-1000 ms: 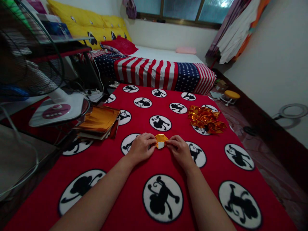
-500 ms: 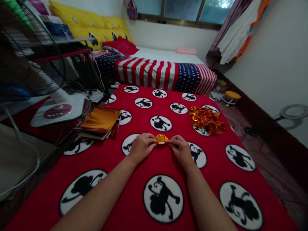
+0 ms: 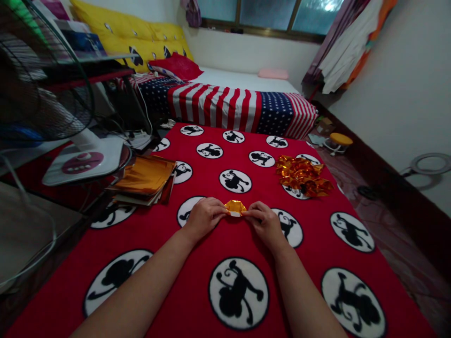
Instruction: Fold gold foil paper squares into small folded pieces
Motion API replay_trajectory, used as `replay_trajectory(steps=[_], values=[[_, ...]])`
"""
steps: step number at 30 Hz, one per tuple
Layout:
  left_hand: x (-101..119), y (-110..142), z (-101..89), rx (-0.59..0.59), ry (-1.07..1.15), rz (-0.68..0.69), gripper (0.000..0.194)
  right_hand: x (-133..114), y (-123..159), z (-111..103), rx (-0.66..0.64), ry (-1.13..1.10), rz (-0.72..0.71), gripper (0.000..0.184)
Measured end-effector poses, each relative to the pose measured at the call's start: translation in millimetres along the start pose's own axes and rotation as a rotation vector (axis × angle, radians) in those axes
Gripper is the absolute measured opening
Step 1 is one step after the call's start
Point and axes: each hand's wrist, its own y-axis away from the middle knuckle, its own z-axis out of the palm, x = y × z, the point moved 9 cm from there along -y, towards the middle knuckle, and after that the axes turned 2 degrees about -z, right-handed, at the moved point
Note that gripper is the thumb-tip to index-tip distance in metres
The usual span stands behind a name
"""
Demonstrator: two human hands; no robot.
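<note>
The person's two bare forearms reach in from the near edge of a red cloth printed with black monkey figures in white circles [image 3: 183, 291]. Over the middle of the cloth, between its left and right edges, the left hand [image 3: 205, 217] pinches one end of a small folded piece of shiny gold foil paper [image 3: 235, 206] between thumb and fingertips. The right hand [image 3: 263, 220] pinches the opposite end in the same way, and a pale strip shows along the near side of the folded piece.

Farther off, at the cloth's left edge, lies an uneven stack of flat gold and pale paper sheets [image 3: 146, 176]. Near the right edge, toward the far right corner, sits a loose heap of crinkled orange-gold foil pieces [image 3: 303, 176].

Beyond the left edge stands a fan with a white base [image 3: 112, 152]; beyond the far right corner, a round yellow-topped stool [image 3: 340, 139]. Past the far edge hangs a red, white and blue stars-and-stripes bedspread [image 3: 225, 105].
</note>
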Motion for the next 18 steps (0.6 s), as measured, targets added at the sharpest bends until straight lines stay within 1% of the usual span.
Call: replay_trajectory(steps=[6,9,13,18], values=[[-8,0,-1.4,0.053,0.124,-0.066,0.01,3,-1,-1,0.011,-0.039,0.069,0.013],[-11,0,-1.3,0.057,0.15,-0.094,0.011,6,-1,-1,0.024,-0.056,0.097,0.012],[-13,-2,-1.5,0.054,0.144,-0.13,0.012,13,-1,-2,0.061,-0.059,0.163,0.008],[-20,-4,-1.0,0.068,0.083,-0.223,0.011,18,-3,-3,0.072,0.024,0.278,0.01]])
